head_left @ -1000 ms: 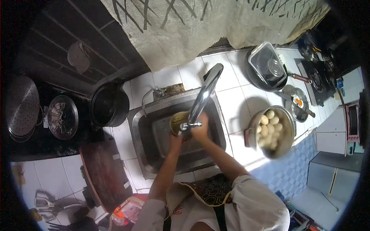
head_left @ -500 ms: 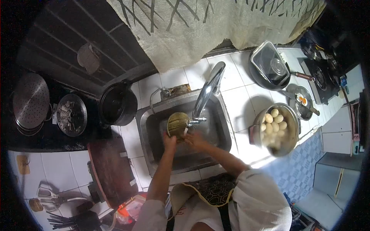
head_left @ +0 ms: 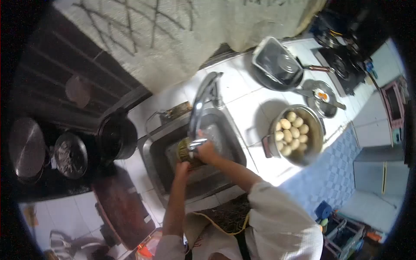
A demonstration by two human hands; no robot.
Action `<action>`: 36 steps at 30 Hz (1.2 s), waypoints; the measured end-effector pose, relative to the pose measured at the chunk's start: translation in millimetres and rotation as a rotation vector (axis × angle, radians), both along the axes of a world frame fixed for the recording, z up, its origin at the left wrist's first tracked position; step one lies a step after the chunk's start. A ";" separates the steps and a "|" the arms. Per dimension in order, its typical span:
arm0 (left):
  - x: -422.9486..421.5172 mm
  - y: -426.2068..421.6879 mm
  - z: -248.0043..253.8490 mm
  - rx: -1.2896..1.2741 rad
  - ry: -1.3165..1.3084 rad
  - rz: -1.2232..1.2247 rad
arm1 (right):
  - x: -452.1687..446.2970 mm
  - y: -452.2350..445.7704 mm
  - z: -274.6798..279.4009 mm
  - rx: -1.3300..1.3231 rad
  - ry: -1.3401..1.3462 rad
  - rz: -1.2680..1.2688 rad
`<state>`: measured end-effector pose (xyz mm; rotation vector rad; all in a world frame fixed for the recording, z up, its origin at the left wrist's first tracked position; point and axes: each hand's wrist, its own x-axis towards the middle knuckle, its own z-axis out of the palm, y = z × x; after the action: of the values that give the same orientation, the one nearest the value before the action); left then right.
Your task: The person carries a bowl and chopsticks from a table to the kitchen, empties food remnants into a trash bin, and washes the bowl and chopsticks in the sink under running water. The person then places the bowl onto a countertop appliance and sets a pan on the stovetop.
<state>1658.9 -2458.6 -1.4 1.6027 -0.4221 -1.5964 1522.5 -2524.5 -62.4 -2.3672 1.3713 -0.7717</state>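
A round, ridged yellow-green object like a bowl [head_left: 183, 150] is tilted inside the steel sink [head_left: 152, 167]; blur hides its exact kind. My left hand [head_left: 183, 168] grips its near edge, fingers partly hidden. Above and right of it, my right hand [head_left: 206, 151] is at the outlet end of the chrome faucet [head_left: 198, 106], its fingers closed around the spout tip and one finger showing beyond it. Both forearms reach in over the sink's front edge.
Right of the sink stands a steel pot [head_left: 318, 145] with several eggs [head_left: 294, 131]. Behind it are a black pan [head_left: 277, 84] with a clear lid and a strainer [head_left: 328, 112]. At left are a dark pot [head_left: 125, 141], a steel lid [head_left: 70, 156] and a brown board [head_left: 121, 203].
My right hand has moved up from beside the bowl-like object to the faucet's end. My left hand still holds the object, now lower under the spout. The whole view has shifted and turned.
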 end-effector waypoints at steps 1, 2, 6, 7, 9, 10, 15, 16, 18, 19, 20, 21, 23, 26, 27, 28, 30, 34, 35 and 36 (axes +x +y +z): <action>10.3 -0.1 -4.6 -0.038 0.059 -0.103 | 9.2 -7.2 -12.8 0.277 -0.182 -0.022; 24.8 2.2 -12.6 0.105 0.049 -0.085 | 7.8 -9.8 17.4 0.143 -0.204 -0.108; 29.8 -2.1 19.1 0.057 0.120 -0.071 | 42.0 -8.4 -33.0 0.231 -0.154 -0.068; 39.8 -5.8 19.6 0.081 0.056 -0.161 | 43.2 -5.8 -33.6 0.270 -0.193 -0.137; 50.5 -10.4 21.8 0.108 -0.003 -0.250 | 34.5 -4.7 -27.6 0.329 -0.124 -0.067; 53.0 -13.6 25.8 0.116 -0.105 -0.234 | 31.2 -4.9 -17.9 0.385 -0.062 0.011; 92.2 -24.6 5.3 0.164 -0.215 -0.349 | -14.6 -1.2 48.0 1.020 -0.670 0.144; 87.8 -27.2 1.9 0.162 -0.210 -0.352 | -18.8 -0.1 39.1 1.114 -0.905 0.362; 79.7 -32.5 -5.0 -0.215 -0.570 -0.602 | 0.3 11.0 2.8 1.007 -0.863 0.270; 68.3 -34.6 -6.0 -0.215 -0.568 -0.606 | 1.8 11.3 16.6 0.897 -0.821 0.185; 50.7 -34.1 -9.9 -0.232 -0.896 -0.564 | -0.8 20.1 31.0 1.100 -0.767 -0.047; 31.7 -35.3 -12.3 -0.249 -1.226 -0.510 | 1.8 22.3 27.4 1.098 -0.771 -0.051; 0.8 -38.5 -19.5 -0.377 -1.333 -0.392 | 10.3 27.4 16.2 0.870 -0.669 -0.219; -29.5 -31.4 -11.0 -0.398 -1.541 -0.593 | -1.7 22.9 35.5 0.878 -0.566 -0.261; -34.3 -29.7 -8.4 -0.397 -1.544 -0.592 | -6.3 20.2 44.1 0.878 -0.567 -0.258; -36.1 -26.9 -5.4 -0.429 -1.387 -0.695 | -11.0 18.0 52.6 0.902 -0.558 -0.276; -33.6 -21.0 0.7 -0.478 -1.072 -0.870 | -16.1 6.6 40.9 0.953 -0.577 -0.322; -16.5 3.9 15.1 -0.493 -0.602 -1.041 | -37.4 4.5 58.7 0.930 -0.585 -0.353; -14.7 4.2 18.7 -0.448 -0.871 -1.094 | -39.6 10.0 64.7 0.935 -0.589 -0.300; -14.4 1.4 22.3 -0.392 -1.139 -1.138 | -37.9 13.4 67.5 0.936 -0.590 -0.247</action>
<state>1644.6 -2457.3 20.9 1.8909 -2.3911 -0.9002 1484.6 -2511.1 5.0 -1.1570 1.3396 -0.6104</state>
